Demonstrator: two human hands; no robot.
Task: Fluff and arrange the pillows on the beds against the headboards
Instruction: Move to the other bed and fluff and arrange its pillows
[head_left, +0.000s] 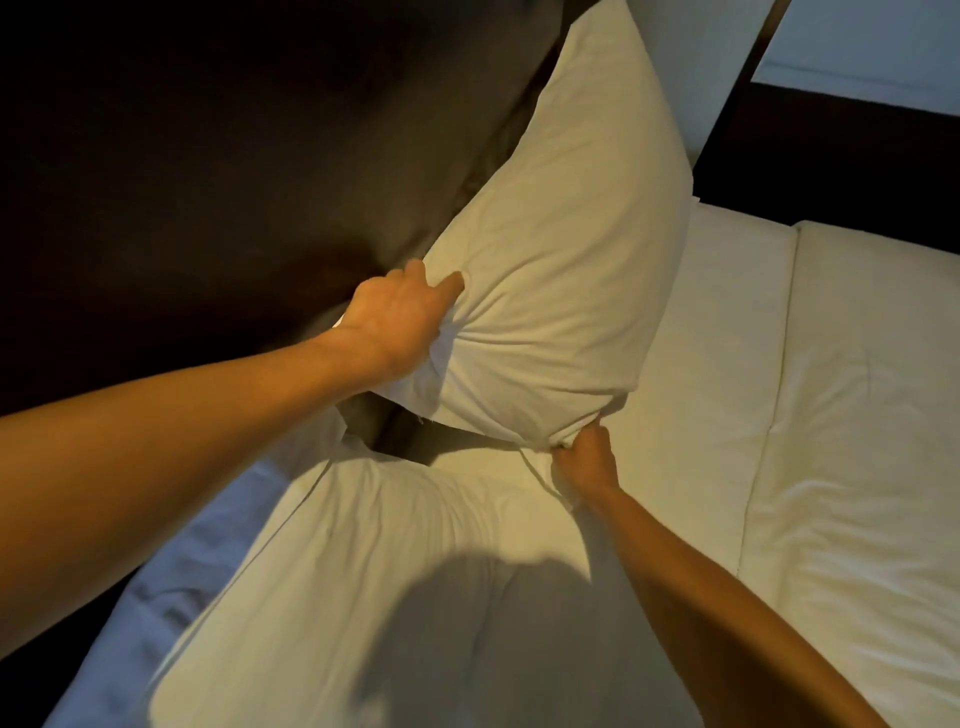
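A white pillow (566, 244) stands tilted on end against the dark headboard (208, 156), its top corner reaching toward the upper middle of the view. My left hand (400, 322) grips the pillow's lower left edge, fingers dug into the fabric. My right hand (582, 460) pinches the pillow's lower right corner just above the mattress. A second white pillow (395, 597) lies flat on the bed below the first one, under my arms, partly shadowed.
The bed's cream sheet (717, 364) stretches to the right, with a folded duvet (857, 467) beside it. A dark frame edge (831, 156) and a pale wall panel (857, 47) sit at the upper right. A bluish sheet edge (171, 597) hangs at the lower left.
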